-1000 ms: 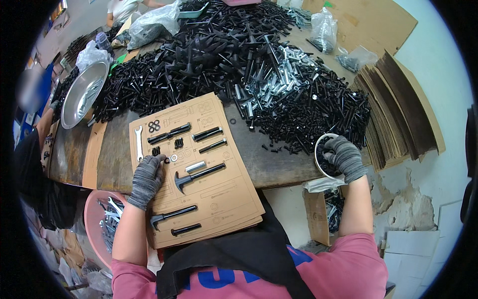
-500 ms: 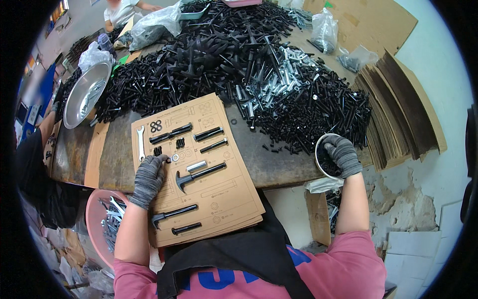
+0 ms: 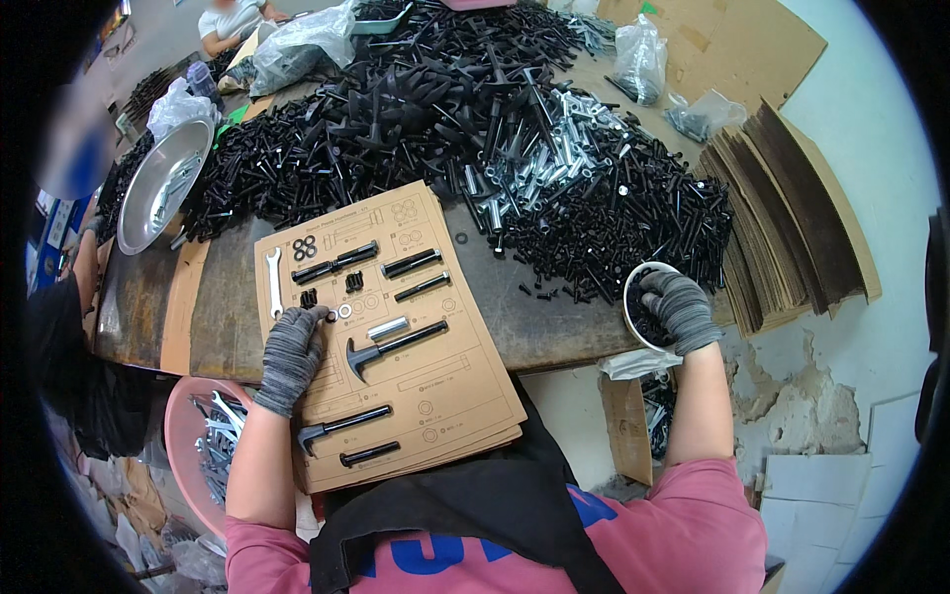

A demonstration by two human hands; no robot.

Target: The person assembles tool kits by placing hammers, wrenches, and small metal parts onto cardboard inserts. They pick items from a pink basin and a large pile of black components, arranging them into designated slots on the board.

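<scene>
Right hand [image 3: 679,309], gloved: fingers bent, tips down inside a white cup [image 3: 627,315] of small black parts [image 3: 645,319]. Whether it pinches one cannot be told.

Left hand [image 3: 294,354], gloved: fingers curled close together, resting on the left part of a cardboard sheet [image 3: 465,396]; any hold too small to confirm.

Key relation: cup directly under the right hand, at the table's near edge, well apart from the sheet and to its right. Its oval mouth is longest front to back. Left hand is nearer the pale rings [image 3: 345,311], just right of its fingertips.

Outward: wrench [image 3: 274,282] beyond the left hand; hooked tool [image 3: 396,348] to its right; heap of black bolts [image 3: 633,223] behind the cup.

Obscured: right fingertips, by cup and glove; cup's right side, by the hand; sheet's lower left edge, partly by the forearm.
</scene>
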